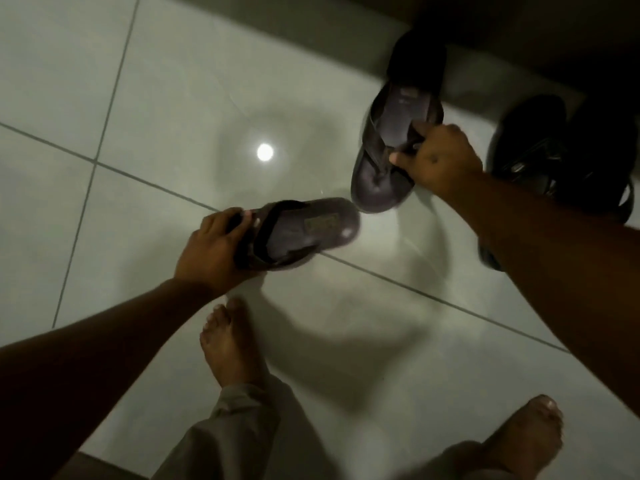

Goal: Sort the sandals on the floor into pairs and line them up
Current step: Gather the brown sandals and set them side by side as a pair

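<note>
My left hand [211, 252] grips the strap end of a dark brown flip-flop [304, 232] that lies sideways, its heel pointing right. My right hand [438, 155] holds the strap of a matching dark brown flip-flop [391, 147], which points toward me with its toe near the first one's heel. The two sandals nearly touch at the middle of the white tiled floor [156, 98]. Whether they are lifted or resting on the tiles is unclear because of blur.
A black sandal [526, 147] lies at the right, behind my right forearm, with another dark one beside it. A dark shoe [415, 60] sits at the top by a shadowed wall. My bare feet [232, 341] stand on the tiles below.
</note>
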